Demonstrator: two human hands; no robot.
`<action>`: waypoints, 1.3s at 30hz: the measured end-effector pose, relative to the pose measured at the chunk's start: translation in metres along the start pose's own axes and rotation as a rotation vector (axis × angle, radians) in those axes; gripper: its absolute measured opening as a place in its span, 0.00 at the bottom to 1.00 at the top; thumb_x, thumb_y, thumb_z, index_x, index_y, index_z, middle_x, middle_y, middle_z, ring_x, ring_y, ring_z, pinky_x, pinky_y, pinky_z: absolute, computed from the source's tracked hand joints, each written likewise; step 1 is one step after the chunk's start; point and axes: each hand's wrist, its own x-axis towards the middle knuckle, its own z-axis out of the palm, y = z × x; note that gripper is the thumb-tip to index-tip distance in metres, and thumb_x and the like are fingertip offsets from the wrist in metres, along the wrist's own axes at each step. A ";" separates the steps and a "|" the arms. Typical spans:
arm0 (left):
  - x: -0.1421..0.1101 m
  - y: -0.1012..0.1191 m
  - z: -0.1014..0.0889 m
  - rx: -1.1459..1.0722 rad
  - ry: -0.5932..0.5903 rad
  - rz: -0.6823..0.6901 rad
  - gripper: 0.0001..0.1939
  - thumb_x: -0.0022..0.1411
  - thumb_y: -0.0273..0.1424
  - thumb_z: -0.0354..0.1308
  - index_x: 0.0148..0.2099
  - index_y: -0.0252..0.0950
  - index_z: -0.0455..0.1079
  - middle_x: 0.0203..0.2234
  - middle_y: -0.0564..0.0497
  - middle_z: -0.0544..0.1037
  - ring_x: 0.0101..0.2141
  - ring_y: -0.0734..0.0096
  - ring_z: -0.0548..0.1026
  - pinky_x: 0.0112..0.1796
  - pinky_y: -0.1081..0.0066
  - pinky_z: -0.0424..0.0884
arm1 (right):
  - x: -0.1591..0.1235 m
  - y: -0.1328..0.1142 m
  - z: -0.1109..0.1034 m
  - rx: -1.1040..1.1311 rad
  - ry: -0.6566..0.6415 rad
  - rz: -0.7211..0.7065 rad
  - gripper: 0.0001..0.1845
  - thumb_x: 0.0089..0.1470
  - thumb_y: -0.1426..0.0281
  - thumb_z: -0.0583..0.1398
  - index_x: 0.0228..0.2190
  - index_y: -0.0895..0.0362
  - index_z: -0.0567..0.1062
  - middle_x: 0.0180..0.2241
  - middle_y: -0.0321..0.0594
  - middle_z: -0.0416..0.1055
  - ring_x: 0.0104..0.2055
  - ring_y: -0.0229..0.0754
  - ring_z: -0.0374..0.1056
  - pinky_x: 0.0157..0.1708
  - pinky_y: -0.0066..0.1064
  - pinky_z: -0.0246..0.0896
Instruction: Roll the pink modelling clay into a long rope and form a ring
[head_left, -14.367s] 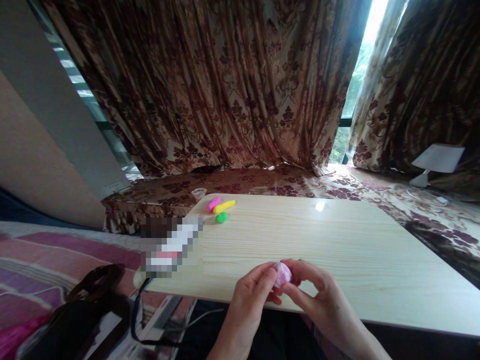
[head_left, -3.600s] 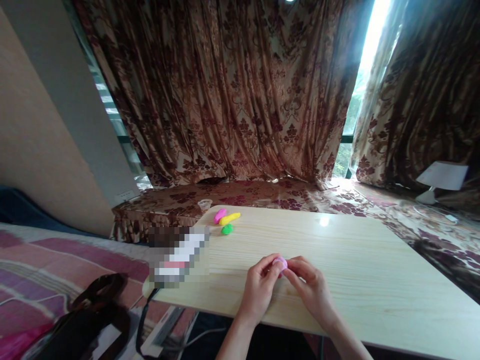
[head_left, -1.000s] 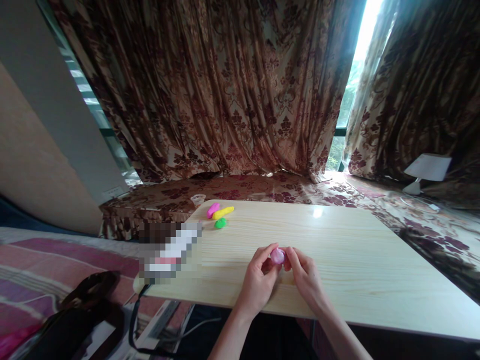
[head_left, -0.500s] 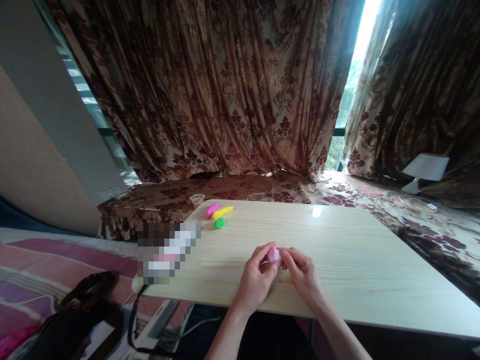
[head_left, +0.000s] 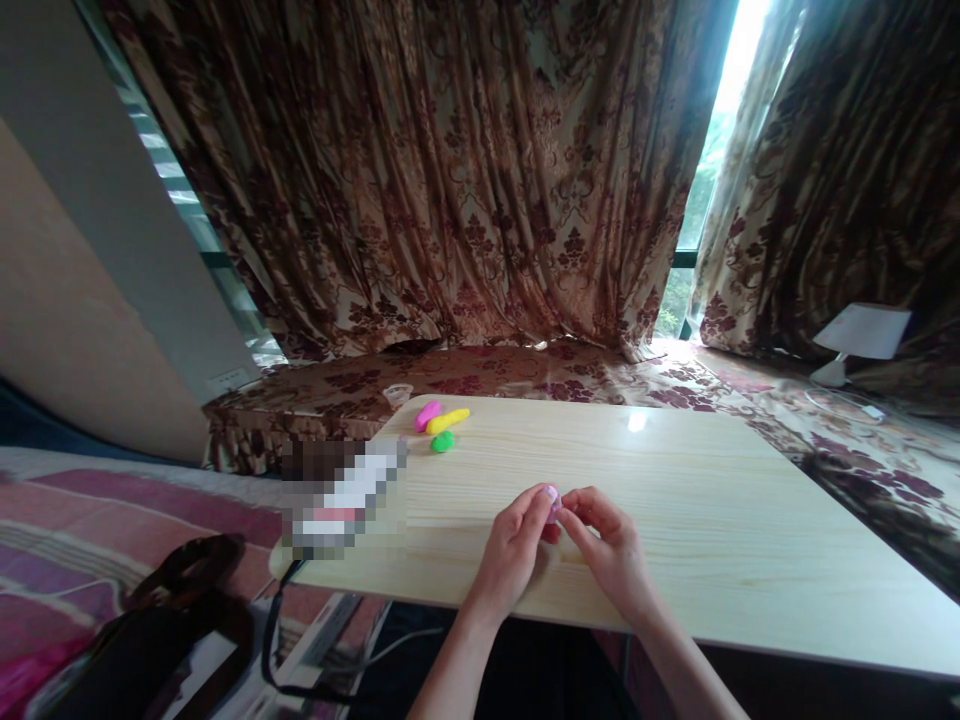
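Observation:
Over the near middle of the table point(head_left: 697, 500), a small pale pink lump that looks like modelling clay point(head_left: 553, 497) sits between my fingertips. My left hand point(head_left: 514, 540) is closed around it, thumb on the near side. From the right, my right hand point(head_left: 609, 540) pinches at the lump's edge with thumb and forefinger. The fingers partly cover the lump, so its full shape is hidden. Farther off, near the table's back left corner, lie a bright pink piece point(head_left: 427, 416), a yellow roll point(head_left: 448, 421) and a green piece point(head_left: 442, 442), all clay-like.
A blurred-out object point(head_left: 345, 500) covers the table's left end, with a black strap point(head_left: 274, 625) hanging from it. Behind that corner stands a clear plastic cup point(head_left: 397, 394). A white lamp point(head_left: 862, 332) is on the cloth-covered ledge at right; a dark bag point(head_left: 161, 630) lies lower left.
My left thumb has come up over the pink lump, and the lump is turned and more covered. My right fingers have shifted at its edge. The view has moved slightly.

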 end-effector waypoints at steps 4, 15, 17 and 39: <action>0.000 -0.001 0.000 0.004 0.017 0.005 0.12 0.62 0.37 0.52 0.42 0.34 0.68 0.29 0.52 0.72 0.28 0.73 0.68 0.32 0.73 0.66 | 0.001 -0.003 -0.003 -0.043 0.008 -0.037 0.07 0.57 0.70 0.56 0.32 0.55 0.75 0.31 0.38 0.68 0.35 0.40 0.67 0.35 0.31 0.62; -0.002 0.003 -0.002 0.006 0.036 -0.013 0.19 0.65 0.39 0.45 0.39 0.33 0.72 0.29 0.50 0.73 0.34 0.68 0.69 0.39 0.70 0.65 | -0.002 -0.002 0.000 -0.149 -0.016 -0.138 0.19 0.51 0.72 0.62 0.47 0.51 0.72 0.45 0.42 0.64 0.49 0.46 0.61 0.48 0.39 0.59; -0.001 0.003 -0.001 0.005 0.022 -0.010 0.16 0.64 0.39 0.47 0.40 0.34 0.72 0.30 0.51 0.73 0.34 0.69 0.69 0.39 0.71 0.65 | -0.002 -0.001 0.000 -0.181 -0.003 -0.163 0.17 0.52 0.72 0.61 0.45 0.51 0.73 0.44 0.42 0.64 0.48 0.46 0.62 0.48 0.39 0.60; -0.001 -0.003 0.000 -0.082 0.040 -0.053 0.18 0.59 0.40 0.56 0.48 0.35 0.69 0.33 0.49 0.76 0.32 0.69 0.73 0.34 0.72 0.70 | -0.003 0.001 0.001 -0.210 0.024 -0.137 0.05 0.54 0.71 0.59 0.33 0.53 0.75 0.28 0.37 0.69 0.32 0.41 0.65 0.34 0.35 0.63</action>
